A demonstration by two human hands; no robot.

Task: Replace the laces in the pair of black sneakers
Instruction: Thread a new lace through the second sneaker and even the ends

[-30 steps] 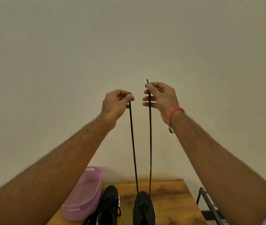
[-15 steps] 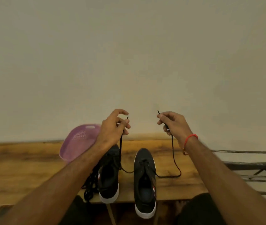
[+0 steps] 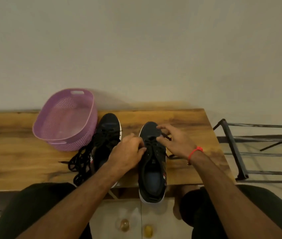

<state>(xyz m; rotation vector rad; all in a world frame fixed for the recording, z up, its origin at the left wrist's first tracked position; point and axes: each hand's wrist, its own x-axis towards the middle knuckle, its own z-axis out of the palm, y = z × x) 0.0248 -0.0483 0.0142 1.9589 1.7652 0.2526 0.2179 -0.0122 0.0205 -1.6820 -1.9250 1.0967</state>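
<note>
Threading the right sneaker (image 3: 152, 163) on the counter (image 3: 16, 159): each grip, left hand (image 3: 128, 152) and right hand (image 3: 176, 142), pinches a lace end (image 3: 165, 136). A missed eyelet would likely cause uneven lacing.

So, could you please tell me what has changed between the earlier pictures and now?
Both hands came down from head height, where they held the black lace ends up taut, to the right black sneaker. The left hand now works at its eyelets; the right hand pinches the black lace near the toe. The left black sneaker, purple plastic basket and loose black laces stayed put on the wooden bench.
</note>
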